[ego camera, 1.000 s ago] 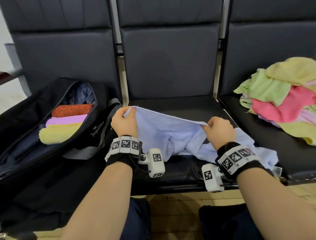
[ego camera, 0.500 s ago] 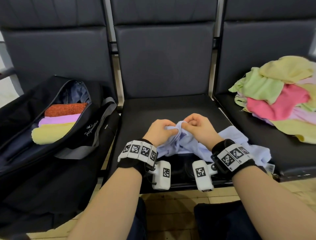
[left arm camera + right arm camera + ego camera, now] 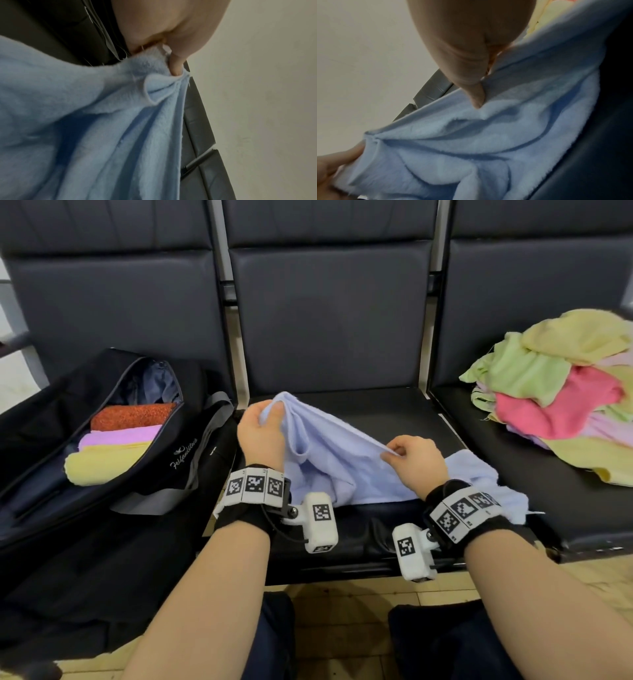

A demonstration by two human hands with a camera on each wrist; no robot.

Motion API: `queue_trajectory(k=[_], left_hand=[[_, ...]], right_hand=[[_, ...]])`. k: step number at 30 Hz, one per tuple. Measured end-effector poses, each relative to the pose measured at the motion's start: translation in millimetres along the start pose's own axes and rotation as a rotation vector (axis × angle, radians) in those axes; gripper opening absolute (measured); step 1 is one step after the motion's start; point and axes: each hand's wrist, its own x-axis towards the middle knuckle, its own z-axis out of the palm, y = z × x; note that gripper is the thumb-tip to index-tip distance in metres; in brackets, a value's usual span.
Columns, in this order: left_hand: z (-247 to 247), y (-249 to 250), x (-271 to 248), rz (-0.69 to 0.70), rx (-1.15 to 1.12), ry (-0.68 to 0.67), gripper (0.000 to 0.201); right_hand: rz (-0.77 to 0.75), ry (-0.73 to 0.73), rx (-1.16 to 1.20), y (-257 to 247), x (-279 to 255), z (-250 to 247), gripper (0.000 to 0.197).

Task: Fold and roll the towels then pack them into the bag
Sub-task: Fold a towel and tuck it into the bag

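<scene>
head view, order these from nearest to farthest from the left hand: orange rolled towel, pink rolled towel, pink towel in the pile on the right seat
From the left hand:
1. Pink rolled towel, in the bag, just to its left.
2. Orange rolled towel, in the bag behind the pink roll.
3. Pink towel, in the pile on the right seat.

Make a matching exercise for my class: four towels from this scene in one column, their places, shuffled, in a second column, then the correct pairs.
Things:
1. blue towel
2. orange towel
3. yellow rolled towel
4. pink loose towel

Places:
A. nearest roll in the bag
B. heap on the right seat
C. held by both hands
D. farthest roll in the bag

Pairs: 1-C, 2-D, 3-A, 4-B
</scene>
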Motion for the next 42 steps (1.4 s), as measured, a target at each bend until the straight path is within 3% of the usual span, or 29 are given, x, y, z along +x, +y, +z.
queue_trajectory(k=[4,8,10,12,14,16,18,21,25,28,32,37,42], left_hand=[[-9,-2,13,-0.019,0.009,0.206,0.009],[-8,-6,11,0.041,0.049,0.203,0.027],[-3,-7,6,0.055,0.040,0.068,0.037],[3,-5,0,0.076,0.143,-0.161,0.037],[7,-4,-6,0.089,0.279,-0.438,0.042],[12,-5,-13,0.063,0.351,-0.675,0.052],[14,-7,-19,0.039,0.406,-0.830,0.056],[16,-10,-23,0.046,0.490,-0.942,0.033],[17,-8,-24,0.065,0.463,-0.827,0.006],[14,-3,-17,0.110,0.355,-0.628,0.006],[8,1,-9,0.040,0.151,-0.356,0.008],[8,0,-6,0.053,0.068,-0.204,0.008],[10,-4,-6,0.129,0.146,-0.098,0.016]], right_hand=[[-0.092,0.184,-0.023,-2,1,-1,0.008],[-0.239,0.474,-0.012,-14,3,-4,0.010],[-0.293,0.534,0.034,-24,2,-10,0.017],[-0.267,0.346,0.160,-31,0,-11,0.018],[-0.144,0.135,0.297,-35,-5,-9,0.013],[-0.073,0.058,0.390,-37,-8,-8,0.007],[-0.066,-0.008,0.469,-39,-10,-8,0.005],[-0.072,-0.034,0.538,-40,-9,-11,0.009],[-0.120,-0.035,0.511,-35,-8,-11,0.008],[-0.147,-0.092,0.469,-28,-6,-7,0.007],[-0.155,-0.136,0.296,-18,-6,-1,0.006],[-0.060,-0.083,0.175,-14,-4,3,0.006],[0.000,0.029,0.459,-22,-2,-3,0.002]])
